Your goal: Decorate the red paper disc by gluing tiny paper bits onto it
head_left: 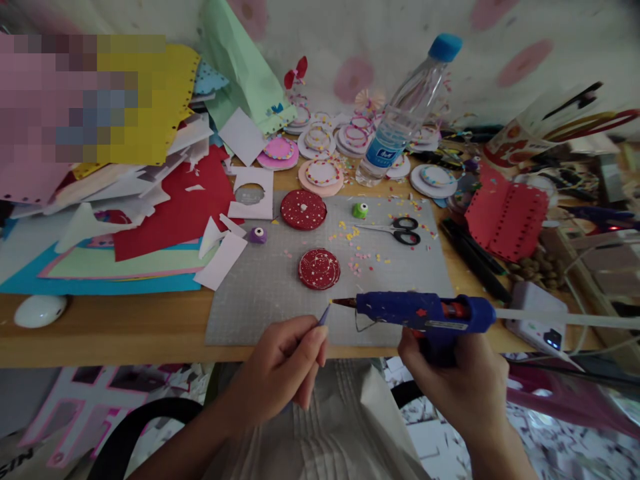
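My right hand (460, 387) is wrapped round the handle of a blue hot glue gun (410, 308), its nozzle pointing left and a long glue stick (560, 317) coming out of the back. Pinched in my left hand (293, 360) are slim purple tweezers (325, 315), tip up, with a tiny yellow piece (331, 302) at the end. The nozzle tip is right beside that piece; whether they touch I cannot tell. Just beyond lie two round red discs with white star patterns, the nearer disc (319, 269) and the farther disc (303, 209), on a grey cutting mat (240, 300).
Scissors (400, 230), a green punch (360, 211), a purple punch (258, 235) and tiny paper bits lie on the mat. A water bottle (400, 120) stands behind, among beaded paper discs. Coloured paper (170, 213) is piled left; a power bank (537, 320) sits right.
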Tool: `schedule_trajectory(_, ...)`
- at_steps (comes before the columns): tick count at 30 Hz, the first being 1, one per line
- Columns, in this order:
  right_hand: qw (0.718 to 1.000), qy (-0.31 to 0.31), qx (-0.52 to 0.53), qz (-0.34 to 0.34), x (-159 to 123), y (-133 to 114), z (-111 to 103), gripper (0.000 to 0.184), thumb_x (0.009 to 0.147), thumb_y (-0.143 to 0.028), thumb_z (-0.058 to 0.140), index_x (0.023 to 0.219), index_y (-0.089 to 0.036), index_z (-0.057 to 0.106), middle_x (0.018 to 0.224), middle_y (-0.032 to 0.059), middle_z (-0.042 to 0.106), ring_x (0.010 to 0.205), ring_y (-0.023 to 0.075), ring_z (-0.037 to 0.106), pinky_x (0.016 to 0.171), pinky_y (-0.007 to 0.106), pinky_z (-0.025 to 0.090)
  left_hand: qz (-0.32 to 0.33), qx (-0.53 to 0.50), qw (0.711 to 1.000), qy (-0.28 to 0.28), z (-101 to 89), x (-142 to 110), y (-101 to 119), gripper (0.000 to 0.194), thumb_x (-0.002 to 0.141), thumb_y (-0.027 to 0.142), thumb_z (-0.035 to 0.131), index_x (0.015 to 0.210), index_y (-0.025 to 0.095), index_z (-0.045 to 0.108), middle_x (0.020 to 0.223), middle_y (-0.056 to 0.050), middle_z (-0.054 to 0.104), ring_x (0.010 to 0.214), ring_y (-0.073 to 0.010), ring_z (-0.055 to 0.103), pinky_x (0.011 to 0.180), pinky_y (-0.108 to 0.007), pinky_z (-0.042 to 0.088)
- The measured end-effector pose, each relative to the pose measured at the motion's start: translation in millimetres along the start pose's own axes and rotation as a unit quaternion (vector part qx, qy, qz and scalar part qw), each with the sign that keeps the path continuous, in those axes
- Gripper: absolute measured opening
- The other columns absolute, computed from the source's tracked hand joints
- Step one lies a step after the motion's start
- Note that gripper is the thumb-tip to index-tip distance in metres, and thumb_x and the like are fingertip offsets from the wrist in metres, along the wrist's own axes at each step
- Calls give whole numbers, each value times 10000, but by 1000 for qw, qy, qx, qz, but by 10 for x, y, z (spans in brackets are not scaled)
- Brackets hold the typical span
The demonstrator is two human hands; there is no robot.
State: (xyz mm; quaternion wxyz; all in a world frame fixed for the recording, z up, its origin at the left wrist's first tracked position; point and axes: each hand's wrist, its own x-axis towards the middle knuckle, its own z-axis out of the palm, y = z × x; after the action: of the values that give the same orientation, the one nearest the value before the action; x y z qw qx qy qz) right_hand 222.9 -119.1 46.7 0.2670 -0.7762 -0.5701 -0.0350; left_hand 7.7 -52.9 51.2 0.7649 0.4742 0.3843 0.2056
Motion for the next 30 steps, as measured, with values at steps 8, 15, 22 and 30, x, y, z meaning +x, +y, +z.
schedule_trajectory(8, 998, -3, 38, 43, -2, -69, -21, 192, 775, -393, 641, 793, -230, 542, 496, -69, 584, 394, 130, 541, 457, 244, 412, -4, -7, 1000, 2, 1, 0, -8, 412, 953, 513, 412, 685, 204, 458, 351, 87, 420, 304, -60, 322, 387, -163, 316)
schedule_trajectory(15, 997, -4, 69, 39, 16, -126, -30, 238, 778, -384, 646, 927, -209, 582, 525, -69, 594, 402, 119, 533, 460, 235, 446, -1, -10, 1000, 5, 11, 6, 4, 417, 950, 517, 417, 676, 205, 453, 346, 86, 416, 302, -60, 319, 389, -166, 323)
schedule_trajectory(22, 996, -17, 73, 51, 25, -112, -13, 276, 771, -436, 666, 914, -212, 588, 512, -67, 576, 389, 116, 522, 427, 224, 431, 7, -7, 1000, 10, 8, 2, -6, 421, 951, 518, 413, 677, 202, 459, 347, 86, 419, 302, -58, 316, 395, -167, 320)
schedule_trajectory(30, 996, -15, 63, 59, 21, -98, -1, 291, 746, -453, 700, 846, -219, 560, 525, -65, 587, 417, 127, 558, 441, 228, 428, 9, -9, 1000, 18, -15, 5, -38, 430, 949, 530, 415, 675, 201, 461, 346, 87, 412, 298, -59, 317, 385, -165, 311)
